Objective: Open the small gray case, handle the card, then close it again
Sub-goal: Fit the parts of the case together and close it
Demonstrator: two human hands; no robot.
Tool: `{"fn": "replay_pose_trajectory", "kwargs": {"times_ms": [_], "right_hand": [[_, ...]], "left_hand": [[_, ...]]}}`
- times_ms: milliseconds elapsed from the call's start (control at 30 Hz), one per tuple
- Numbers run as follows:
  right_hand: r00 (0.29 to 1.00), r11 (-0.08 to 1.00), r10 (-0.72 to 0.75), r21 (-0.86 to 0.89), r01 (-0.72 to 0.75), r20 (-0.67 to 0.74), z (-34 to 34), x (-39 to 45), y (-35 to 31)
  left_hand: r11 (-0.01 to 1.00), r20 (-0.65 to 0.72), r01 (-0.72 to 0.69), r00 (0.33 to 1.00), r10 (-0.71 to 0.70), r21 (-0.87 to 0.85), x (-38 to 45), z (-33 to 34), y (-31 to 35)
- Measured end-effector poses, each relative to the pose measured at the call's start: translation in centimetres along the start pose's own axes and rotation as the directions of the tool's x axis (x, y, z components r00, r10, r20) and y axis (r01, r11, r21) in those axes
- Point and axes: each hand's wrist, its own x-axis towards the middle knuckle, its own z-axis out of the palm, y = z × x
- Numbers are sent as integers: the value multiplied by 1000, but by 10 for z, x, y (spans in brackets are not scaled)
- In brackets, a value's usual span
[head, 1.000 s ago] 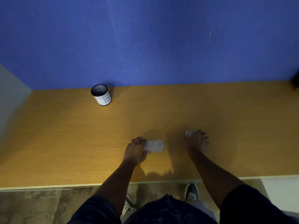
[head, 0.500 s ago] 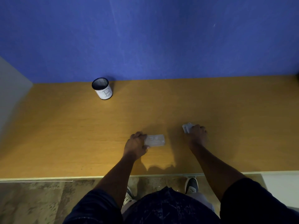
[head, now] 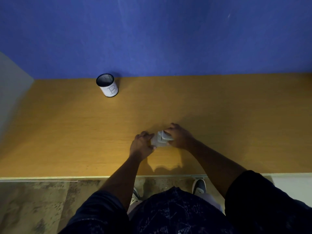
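My left hand (head: pixel 141 146) and my right hand (head: pixel 181 137) meet over the middle of the orange wooden table (head: pixel 228 115). A flat gray card (head: pixel 155 143) is pinched in my left fingers. The small gray case (head: pixel 166 137) is gripped by my right fingers, and it touches and partly overlaps the card's right end. I cannot tell whether the case is open. Parts of both items are hidden by my fingers.
A black mesh cup (head: pixel 108 86) with a white label marked "B" stands at the back left, against the blue wall (head: pixel 168 39). The table's front edge (head: pixel 50 177) runs just before my body, with the floor and my shoes below it.
My right hand has moved left with the case and my left hand slightly right with the card. The two items were apart and now touch.
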Motion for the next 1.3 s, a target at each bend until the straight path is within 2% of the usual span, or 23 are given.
{"fn": "replay_pose_trajectory", "kwargs": {"times_ms": [100,500,800,1100,1300], "right_hand": [[999,998,-31,-62,32,21,4,2,-7],[992,986,-125,-109,122,-15,4,2,-24],[989,968,-149,-203,146,4,-4,1,-37],[983,934,-157,-310,178,93,-18,8,-47],[985,924,-158,-343,171,68,-11,5,-50]], "left_hand": [[1000,-13,-2,1000,2,-4,1,3,-2],[999,-21,21,1000,-22,-25,4,4,-5],[998,-40,12,999,-15,-57,1,-1,-2],[998,-20,3,1000,-4,-55,2,-5,0],[999,-24,-12,1000,11,-32,1,-7,1]]}}
